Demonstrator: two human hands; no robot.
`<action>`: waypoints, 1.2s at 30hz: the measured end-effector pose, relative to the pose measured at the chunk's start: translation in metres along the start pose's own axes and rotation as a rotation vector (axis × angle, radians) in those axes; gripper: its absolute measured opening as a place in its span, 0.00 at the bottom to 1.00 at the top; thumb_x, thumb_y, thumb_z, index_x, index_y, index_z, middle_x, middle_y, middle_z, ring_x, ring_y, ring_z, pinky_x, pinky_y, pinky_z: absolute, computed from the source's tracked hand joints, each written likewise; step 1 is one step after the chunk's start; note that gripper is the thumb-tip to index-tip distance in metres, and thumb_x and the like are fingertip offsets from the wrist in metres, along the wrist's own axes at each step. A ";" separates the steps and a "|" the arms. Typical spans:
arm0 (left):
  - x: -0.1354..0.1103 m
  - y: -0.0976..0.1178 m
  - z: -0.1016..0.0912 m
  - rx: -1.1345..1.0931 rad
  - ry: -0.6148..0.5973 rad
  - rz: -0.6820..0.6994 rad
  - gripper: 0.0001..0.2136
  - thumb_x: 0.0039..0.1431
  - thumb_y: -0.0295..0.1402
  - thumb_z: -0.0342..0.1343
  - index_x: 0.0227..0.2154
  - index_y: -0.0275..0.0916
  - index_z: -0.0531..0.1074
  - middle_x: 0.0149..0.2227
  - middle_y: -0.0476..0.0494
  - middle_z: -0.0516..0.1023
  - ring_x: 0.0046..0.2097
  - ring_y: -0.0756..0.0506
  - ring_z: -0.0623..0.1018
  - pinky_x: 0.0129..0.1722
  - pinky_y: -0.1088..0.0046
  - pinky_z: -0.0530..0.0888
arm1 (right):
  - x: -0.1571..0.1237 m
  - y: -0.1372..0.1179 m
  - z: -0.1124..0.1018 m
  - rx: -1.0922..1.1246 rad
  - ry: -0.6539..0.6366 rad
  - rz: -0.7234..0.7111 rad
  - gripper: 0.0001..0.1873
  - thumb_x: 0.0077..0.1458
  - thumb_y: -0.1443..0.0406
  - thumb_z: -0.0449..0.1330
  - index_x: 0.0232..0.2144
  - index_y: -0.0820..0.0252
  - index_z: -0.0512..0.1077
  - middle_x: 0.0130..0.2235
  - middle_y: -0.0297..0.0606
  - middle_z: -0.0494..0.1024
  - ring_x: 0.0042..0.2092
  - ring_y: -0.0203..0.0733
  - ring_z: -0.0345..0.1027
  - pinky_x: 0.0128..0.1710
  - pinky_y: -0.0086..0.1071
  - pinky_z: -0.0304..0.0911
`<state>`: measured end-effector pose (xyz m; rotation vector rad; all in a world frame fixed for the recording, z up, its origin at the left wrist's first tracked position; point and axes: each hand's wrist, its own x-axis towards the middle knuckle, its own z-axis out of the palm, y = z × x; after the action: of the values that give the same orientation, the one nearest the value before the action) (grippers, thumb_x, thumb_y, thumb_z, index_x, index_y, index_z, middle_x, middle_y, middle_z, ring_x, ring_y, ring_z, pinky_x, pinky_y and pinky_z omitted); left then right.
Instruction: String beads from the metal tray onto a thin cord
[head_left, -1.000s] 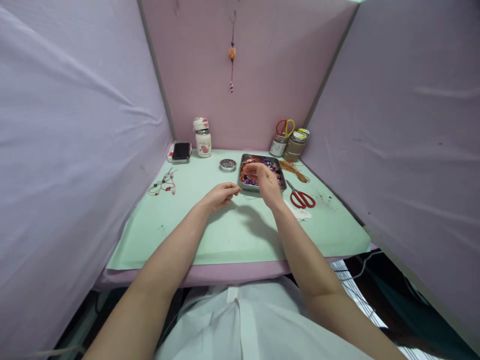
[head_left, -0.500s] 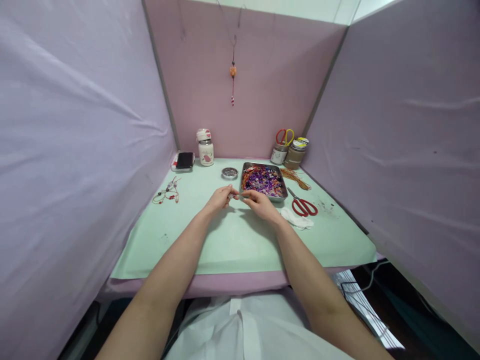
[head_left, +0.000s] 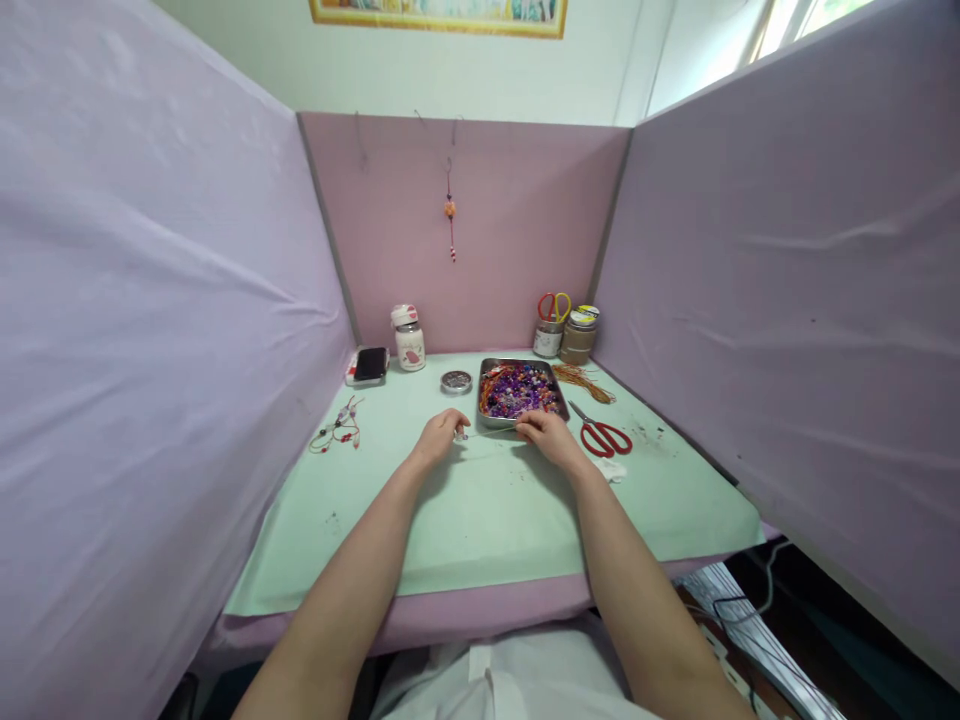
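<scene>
My left hand (head_left: 440,434) is pinched shut on the end of a thin cord with a small bead (head_left: 463,436), low over the green mat (head_left: 480,500). My right hand (head_left: 546,432) is also pinched, gripping the other end of that cord just in front of the metal tray (head_left: 481,385). The tray is full of purple and mixed beads (head_left: 517,389) with orange cord. The two hands are a short span apart, the cord stretched between them.
Red scissors (head_left: 602,436) and a white cloth (head_left: 613,468) lie right of my right hand. A round tin (head_left: 455,381), a white jar (head_left: 409,340), a phone (head_left: 370,364), two jars with scissors (head_left: 562,331) and a beaded string (head_left: 337,427) sit around the mat. Purple partitions enclose three sides.
My right hand left the tray, met my left hand, and the two have now drawn apart along the cord. The camera tilted upward.
</scene>
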<state>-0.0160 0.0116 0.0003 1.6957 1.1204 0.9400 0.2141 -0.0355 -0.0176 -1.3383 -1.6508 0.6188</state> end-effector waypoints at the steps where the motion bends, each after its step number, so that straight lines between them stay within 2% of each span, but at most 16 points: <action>1: 0.000 -0.001 0.000 0.059 -0.009 0.030 0.12 0.56 0.34 0.46 0.25 0.38 0.72 0.29 0.44 0.72 0.33 0.48 0.70 0.32 0.75 0.65 | -0.001 0.001 -0.001 -0.030 0.010 -0.006 0.10 0.51 0.60 0.55 0.22 0.58 0.70 0.23 0.33 0.72 0.27 0.37 0.61 0.31 0.32 0.56; 5: -0.004 -0.003 0.002 0.288 -0.095 0.089 0.13 0.58 0.33 0.43 0.25 0.40 0.72 0.30 0.44 0.74 0.35 0.45 0.71 0.36 0.73 0.65 | -0.005 0.001 -0.001 -0.052 0.043 -0.022 0.10 0.53 0.60 0.54 0.24 0.58 0.69 0.26 0.34 0.73 0.30 0.39 0.63 0.33 0.32 0.57; 11: -0.012 0.000 0.005 0.544 -0.247 0.146 0.12 0.58 0.33 0.43 0.25 0.40 0.70 0.29 0.42 0.75 0.34 0.43 0.71 0.36 0.70 0.64 | -0.009 0.000 0.004 0.030 -0.013 -0.023 0.10 0.54 0.60 0.54 0.26 0.59 0.70 0.28 0.34 0.75 0.31 0.38 0.64 0.34 0.31 0.58; 15: -0.013 0.003 0.004 0.639 -0.175 0.189 0.12 0.58 0.36 0.48 0.23 0.39 0.70 0.29 0.40 0.74 0.34 0.43 0.71 0.37 0.70 0.64 | -0.009 0.000 0.006 0.073 -0.027 -0.009 0.10 0.54 0.60 0.55 0.26 0.60 0.70 0.27 0.33 0.74 0.31 0.37 0.64 0.33 0.30 0.58; 19: -0.014 0.005 0.016 0.513 -0.082 0.285 0.08 0.56 0.34 0.51 0.30 0.39 0.74 0.35 0.42 0.77 0.36 0.45 0.73 0.40 0.70 0.67 | -0.009 -0.002 0.006 0.105 -0.037 -0.024 0.12 0.55 0.58 0.55 0.27 0.60 0.70 0.28 0.33 0.73 0.31 0.36 0.64 0.35 0.31 0.58; 21: -0.014 0.005 0.027 0.384 -0.091 0.267 0.08 0.56 0.34 0.53 0.32 0.39 0.75 0.36 0.44 0.78 0.34 0.47 0.73 0.38 0.71 0.68 | -0.009 -0.004 0.007 0.136 -0.046 -0.031 0.12 0.55 0.58 0.55 0.27 0.60 0.70 0.28 0.33 0.73 0.32 0.36 0.65 0.35 0.31 0.59; 25: -0.014 0.004 0.043 0.227 -0.068 0.207 0.09 0.55 0.37 0.55 0.30 0.38 0.76 0.34 0.45 0.78 0.31 0.49 0.71 0.35 0.71 0.69 | -0.011 -0.009 0.009 0.160 -0.078 -0.023 0.11 0.55 0.58 0.56 0.27 0.60 0.70 0.27 0.33 0.73 0.30 0.35 0.63 0.33 0.30 0.58; 32: -0.015 0.007 0.042 0.089 -0.127 0.100 0.08 0.53 0.37 0.56 0.28 0.37 0.74 0.28 0.46 0.76 0.28 0.51 0.69 0.32 0.72 0.67 | -0.011 -0.011 0.011 0.137 -0.123 -0.043 0.12 0.55 0.59 0.55 0.26 0.60 0.70 0.26 0.32 0.71 0.28 0.34 0.59 0.31 0.29 0.55; 36: -0.015 0.006 0.041 0.094 -0.159 0.116 0.08 0.53 0.36 0.55 0.26 0.37 0.71 0.27 0.48 0.74 0.28 0.51 0.69 0.31 0.73 0.66 | -0.010 -0.009 0.012 0.137 -0.143 -0.036 0.12 0.56 0.59 0.55 0.28 0.61 0.70 0.27 0.33 0.72 0.29 0.34 0.60 0.31 0.29 0.55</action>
<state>0.0186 -0.0140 -0.0094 1.8934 0.9826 0.8180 0.1991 -0.0454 -0.0194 -1.1866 -1.7096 0.8078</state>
